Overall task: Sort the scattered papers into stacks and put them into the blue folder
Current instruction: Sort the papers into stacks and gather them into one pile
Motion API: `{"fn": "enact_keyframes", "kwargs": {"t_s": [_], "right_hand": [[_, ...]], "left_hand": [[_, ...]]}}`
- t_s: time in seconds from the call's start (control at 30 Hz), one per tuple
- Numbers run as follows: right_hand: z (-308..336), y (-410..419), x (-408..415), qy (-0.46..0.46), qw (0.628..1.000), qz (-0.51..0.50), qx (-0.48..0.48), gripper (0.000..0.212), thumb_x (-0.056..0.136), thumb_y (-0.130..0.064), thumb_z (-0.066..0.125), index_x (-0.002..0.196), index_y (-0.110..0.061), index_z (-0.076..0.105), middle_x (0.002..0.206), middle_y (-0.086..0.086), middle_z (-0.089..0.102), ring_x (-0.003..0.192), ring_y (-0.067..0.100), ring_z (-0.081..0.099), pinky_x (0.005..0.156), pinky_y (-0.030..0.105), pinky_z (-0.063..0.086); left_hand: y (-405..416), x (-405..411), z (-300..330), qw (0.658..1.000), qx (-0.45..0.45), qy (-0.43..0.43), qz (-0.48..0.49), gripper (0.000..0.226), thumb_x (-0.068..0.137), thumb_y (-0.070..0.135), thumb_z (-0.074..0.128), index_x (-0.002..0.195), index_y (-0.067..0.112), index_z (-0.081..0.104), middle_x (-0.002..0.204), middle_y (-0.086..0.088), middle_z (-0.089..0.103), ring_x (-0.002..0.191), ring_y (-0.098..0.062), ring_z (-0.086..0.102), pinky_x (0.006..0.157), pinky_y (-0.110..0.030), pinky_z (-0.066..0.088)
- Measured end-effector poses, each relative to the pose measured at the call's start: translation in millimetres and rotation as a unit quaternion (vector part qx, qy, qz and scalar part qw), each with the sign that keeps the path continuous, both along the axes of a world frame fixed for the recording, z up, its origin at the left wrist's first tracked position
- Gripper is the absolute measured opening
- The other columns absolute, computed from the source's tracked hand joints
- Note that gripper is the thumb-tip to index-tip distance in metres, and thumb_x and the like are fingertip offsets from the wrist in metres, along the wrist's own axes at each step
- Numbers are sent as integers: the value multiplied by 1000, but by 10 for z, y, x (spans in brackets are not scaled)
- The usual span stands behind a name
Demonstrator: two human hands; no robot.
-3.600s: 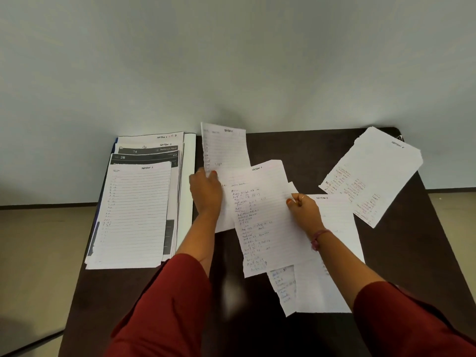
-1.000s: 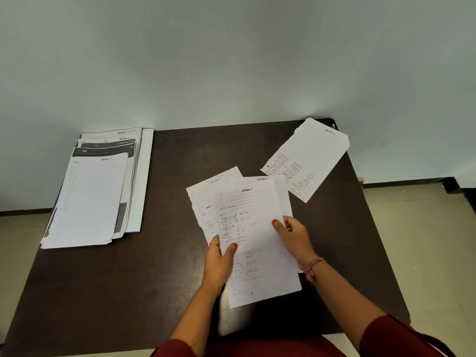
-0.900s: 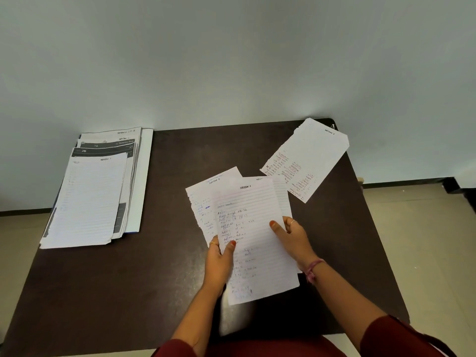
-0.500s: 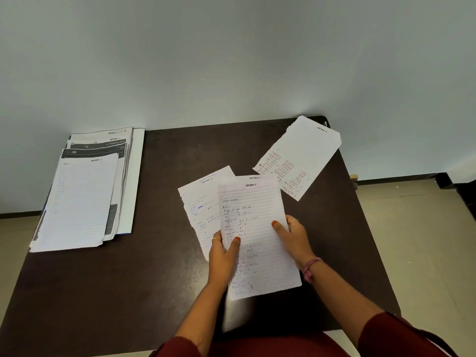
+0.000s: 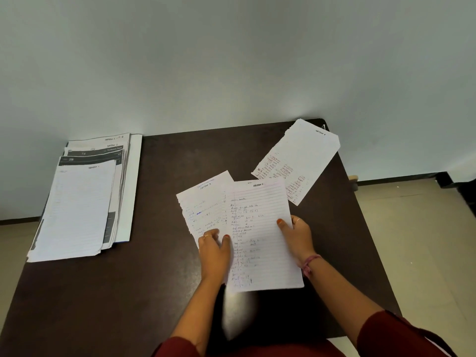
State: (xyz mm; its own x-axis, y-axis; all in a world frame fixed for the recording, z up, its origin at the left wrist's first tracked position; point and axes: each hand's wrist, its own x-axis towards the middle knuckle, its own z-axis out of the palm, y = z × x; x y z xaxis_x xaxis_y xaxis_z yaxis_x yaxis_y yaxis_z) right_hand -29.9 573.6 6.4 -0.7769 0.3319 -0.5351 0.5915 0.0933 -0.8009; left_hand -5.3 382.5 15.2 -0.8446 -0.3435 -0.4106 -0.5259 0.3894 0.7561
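sheets (image 5: 260, 228) — pinched between left hand (image 5: 213, 251), right hand (image 5: 296, 235)

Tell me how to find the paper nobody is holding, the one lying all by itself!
Start at the dark table and look to its far right corner, by the wall. A single white sheet lies there tilted, apart from the big stack on the left. Unlike the sheets in the two hands, nothing touches it, and its writing sits in small columns on its lower half.

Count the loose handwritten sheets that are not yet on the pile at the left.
3 visible: the front sheet gripped by both hands, a second sheet fanned out behind it to its left, and a lone sheet lying at the table's far right corner. More may hide behind the front sheet.
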Motion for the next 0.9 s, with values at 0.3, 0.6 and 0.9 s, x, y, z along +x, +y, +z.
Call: {"fn": "enact_keyframes", "kwargs": {"t_s": [0.3, 0.6, 0.9], "right_hand": [[-6, -116, -220, -25, 994, 61, 85, 26, 94, -20, 58, 112, -1, 59, 108, 10, 65, 88, 18, 58, 72, 26, 44], [30, -160, -269, -52, 988, 72, 123, 27, 95, -20, 56, 115, -1, 57, 112, 12, 65, 87, 17, 55, 71, 25, 42], [108, -199, -277, -55, 977, 137, 151, 24, 95, -17, 52, 114, -5, 47, 110, 9, 59, 89, 21, 57, 60, 23, 43]], "left_hand": [[61, -246, 13, 998, 30, -59, 23, 40, 87, 17, 63, 123, 8, 49, 115, -7, 52, 97, -18, 52, 79, -29, 40], [109, -388, 67, 979, 152, -117, 72, 26, 88, 13, 63, 108, 10, 47, 88, 1, 58, 75, -9, 56, 61, -21, 43], [201, -191, 130, 997, 72, -6, -26, 11, 101, 15, 42, 107, 16, 52, 107, -1, 62, 100, -21, 61, 84, -33, 50]]}}
